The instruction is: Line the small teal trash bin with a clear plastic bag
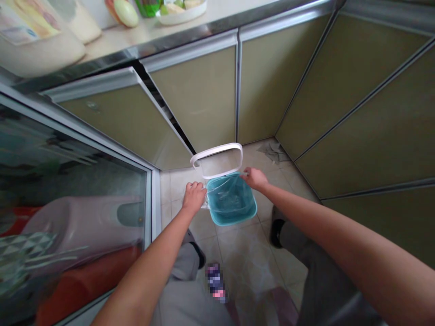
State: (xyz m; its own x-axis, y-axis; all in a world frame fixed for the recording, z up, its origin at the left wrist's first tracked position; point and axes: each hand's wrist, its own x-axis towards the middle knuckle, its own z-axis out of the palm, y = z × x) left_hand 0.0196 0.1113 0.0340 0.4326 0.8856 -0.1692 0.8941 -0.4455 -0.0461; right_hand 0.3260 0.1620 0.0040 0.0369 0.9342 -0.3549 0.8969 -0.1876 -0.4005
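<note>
A teal trash bin (222, 221) stands on the tiled floor between my feet. A clear plastic bag (227, 192) lies inside it and over part of its rim. My left hand (195, 196) is closed on the bag's edge at the bin's left side. At the back right corner, my right hand (254, 177) pinches another part of the bag's edge. The bin's white rim ring (242, 156) is tipped up behind the bin, its opening facing me.
Beige cabinet doors (197, 90) enclose the back and right; one door (112, 117) at left hangs ajar. A glass door (74, 181) stands at left. Above runs a counter (112, 43) with a plate of food (183, 13). A grey cloth (273, 151) lies in the floor corner.
</note>
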